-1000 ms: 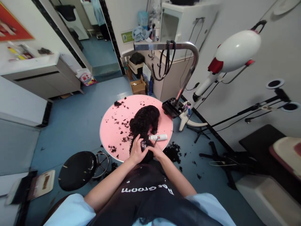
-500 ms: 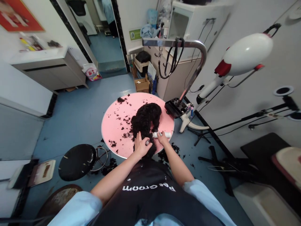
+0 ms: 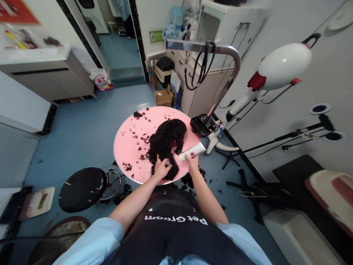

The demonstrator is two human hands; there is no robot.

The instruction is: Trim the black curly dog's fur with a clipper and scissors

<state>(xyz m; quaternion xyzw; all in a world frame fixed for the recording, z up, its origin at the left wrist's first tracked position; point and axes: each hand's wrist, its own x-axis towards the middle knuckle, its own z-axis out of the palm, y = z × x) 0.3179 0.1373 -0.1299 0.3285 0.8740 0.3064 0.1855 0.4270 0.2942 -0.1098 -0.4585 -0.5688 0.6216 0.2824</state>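
A small black curly-coated dog (image 3: 168, 134) is on a round pink grooming table (image 3: 125, 134), its head end toward me. My left hand (image 3: 161, 169) is closed on the fur of its head, thumb and fingers apart around it. A small greyish shiny spot shows by the thumb; I cannot tell what it is. My right hand (image 3: 192, 162) grips a white bottle (image 3: 193, 151) with a small red mark on its side. The bottle lies tilted over the right edge of the table, its narrower end toward the dog, apart from the head.
Clipped black fur (image 3: 127, 166) lies scattered on the table and floor. A metal grooming arm (image 3: 234, 70) with a looped black lead rises at the back right, above a black tool tray (image 3: 204, 125). A white dryer (image 3: 286, 66) stands right. A black stool (image 3: 82, 189) is at left.
My right hand has drawn the white bottle slightly away from the dog's head and tilted it, its far end now higher. My left hand stays on the head. The view has shifted a little.
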